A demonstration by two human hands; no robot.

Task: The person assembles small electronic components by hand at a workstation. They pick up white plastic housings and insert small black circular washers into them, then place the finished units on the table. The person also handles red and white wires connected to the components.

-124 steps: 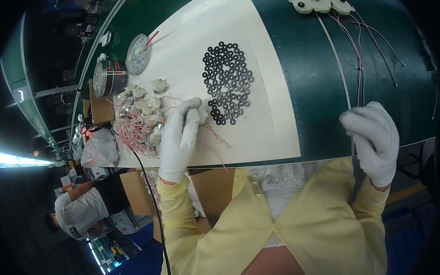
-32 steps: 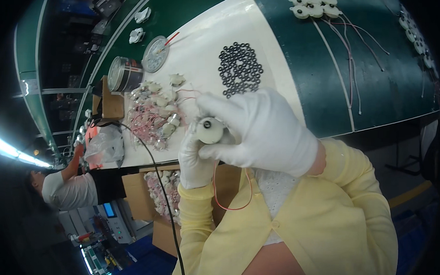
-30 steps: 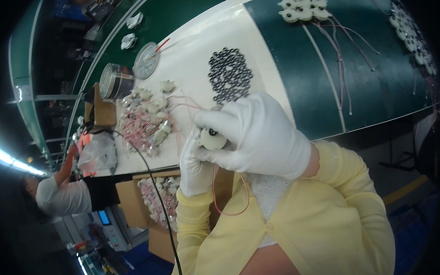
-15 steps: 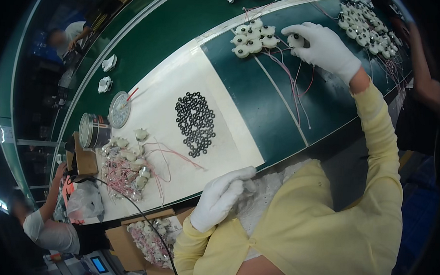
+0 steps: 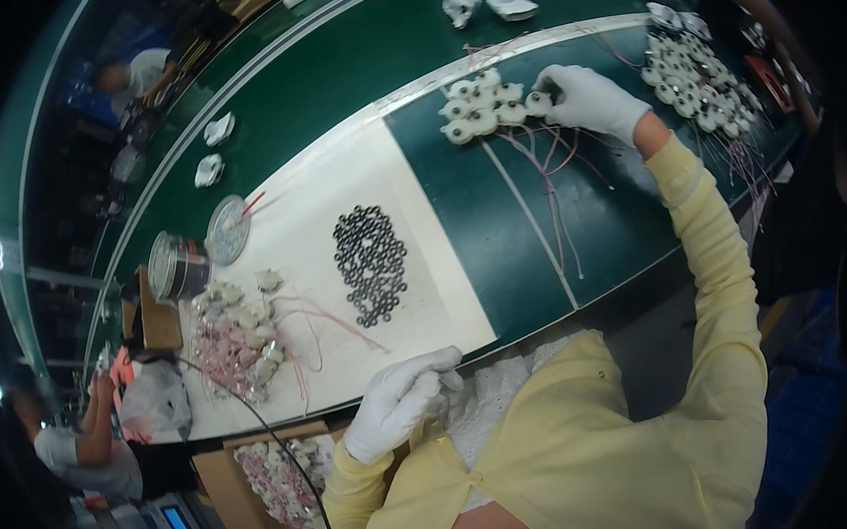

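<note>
My right hand point(image 5: 593, 104), in a white glove, pinches a small round white wired part point(image 5: 538, 104) with a dark centre. It is at the right side of a cluster of similar white parts point(image 5: 482, 108) on the dark green mat; whether it rests on the mat is hidden. Pink and white wires point(image 5: 549, 166) trail from the cluster toward me. My left hand point(image 5: 397, 405), gloved too, is held with its fingers curled together near the table's front edge; anything inside them is hidden. Many small black rings point(image 5: 369, 262) lie on the white board point(image 5: 432, 274) between the hands.
A larger group of white parts point(image 5: 696, 73) sits at the far right. On the left are a wired heap point(image 5: 236, 337), a tin can point(image 5: 179, 267), a round dish point(image 5: 227, 229) and a black cable point(image 5: 247, 406). A cardboard box point(image 5: 220, 487) stands below. Co-workers point(image 5: 90, 444) are nearby.
My right hand has moved left with the round white wired part, bringing it up against the cluster. The whole view has shifted slightly. My left hand stays closed near the table edge.
</note>
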